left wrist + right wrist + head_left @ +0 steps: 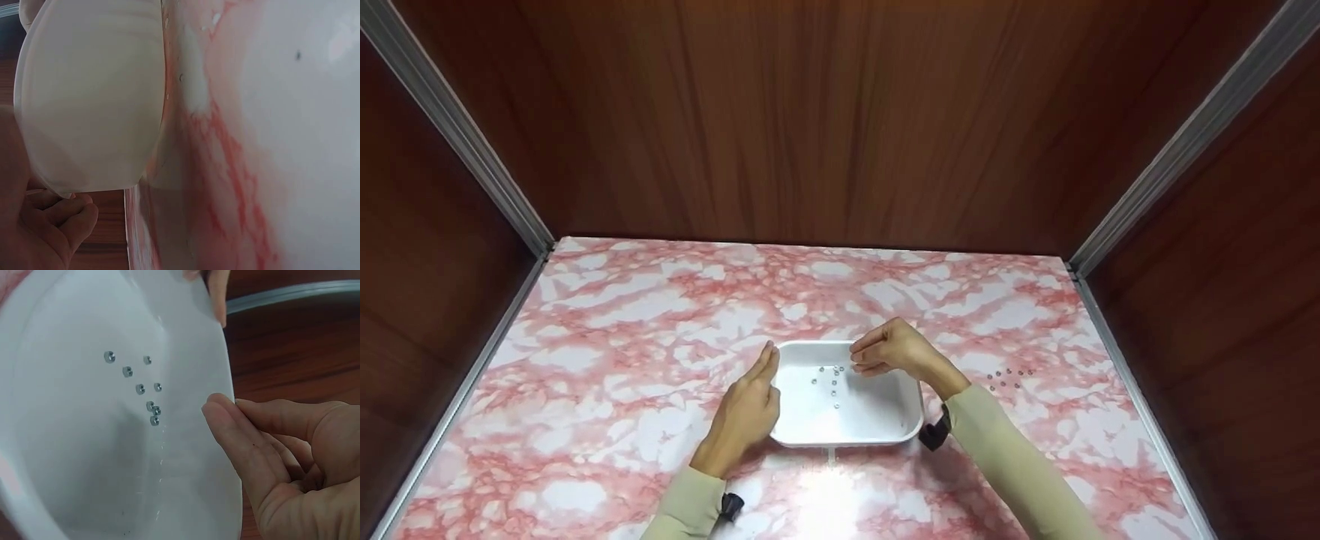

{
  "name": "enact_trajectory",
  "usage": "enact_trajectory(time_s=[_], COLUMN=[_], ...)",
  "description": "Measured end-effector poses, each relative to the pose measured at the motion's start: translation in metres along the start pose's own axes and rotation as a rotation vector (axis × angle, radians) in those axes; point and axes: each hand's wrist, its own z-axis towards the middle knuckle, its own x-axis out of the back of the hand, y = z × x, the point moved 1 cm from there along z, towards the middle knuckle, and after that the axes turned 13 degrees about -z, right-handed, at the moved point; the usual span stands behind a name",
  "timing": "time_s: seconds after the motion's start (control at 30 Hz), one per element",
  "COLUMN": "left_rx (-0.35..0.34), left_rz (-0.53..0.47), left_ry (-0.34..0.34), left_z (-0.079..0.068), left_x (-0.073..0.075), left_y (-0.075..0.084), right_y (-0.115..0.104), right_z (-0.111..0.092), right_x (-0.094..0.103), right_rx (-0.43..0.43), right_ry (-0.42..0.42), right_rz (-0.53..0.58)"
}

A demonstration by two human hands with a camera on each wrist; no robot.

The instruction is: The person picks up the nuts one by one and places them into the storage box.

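Eight small silver nuts point(140, 389), shiny and pierced through the middle, lie loosely strung out across the floor of a white tray point(877, 416), glossy and round-cornered. Your left hand point(742, 411) grips the tray's left rim; your right hand point(898, 351), fingertips drawn together, is at its far right side, though whether they hold anything cannot be told. Beyond, similar pieces point(1009, 370) dot the red-and-white marbled tabletop point(585, 420) to your right.

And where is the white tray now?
In the head view, the white tray is just right of the left hand, with the right hand over it and loose nuts further right.
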Motion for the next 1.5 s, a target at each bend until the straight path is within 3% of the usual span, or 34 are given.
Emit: enact_trajectory(time_s=[0.3, 0.5, 0.73, 0.97, 1.13, 1.23, 1.37, 1.5], left_rx=[0.004, 0.02, 0.021, 0.017, 0.005, -0.005, -0.008, -0.018], left_rz=[0.007, -0.019, -0.02, -0.01, -0.007, -0.007, -0.014, -0.03], left_ry=[-0.007, -0.029, -0.02, -0.018, -0.012, -0.007, -0.013, -0.025], left_z=[0.0, -0.001, -0.001, -0.002, -0.002, -0.001, -0.001, -0.001], left_x=[0.001, 0.002, 0.002, 0.001, 0.0, 0.0, 0.0, 0.001], left_y=[0.001, 0.002, 0.002, 0.002, 0.001, 0.001, 0.002, 0.001], right_y=[-0.004, -0.003, 0.011, 0.048, 0.085, 0.106, 0.129, 0.147], right_z=[-0.01, -0.027, -0.051, -0.079, -0.098, -0.112, -0.129, -0.136], right_x=[0.004, 0.011, 0.026, 0.051, 0.071, 0.083, 0.094, 0.101], right_rx=[0.019, 0.144, 0.282, 0.331, 0.349, 0.338, 0.292, 0.272], right_ry=[0.019, 0.094, 0.259, 0.439, 0.577, 0.649, 0.693, 0.678], right_rz=[-0.074, -0.235, -0.389, -0.478, -0.668, -0.837, -1.044, -1.139])
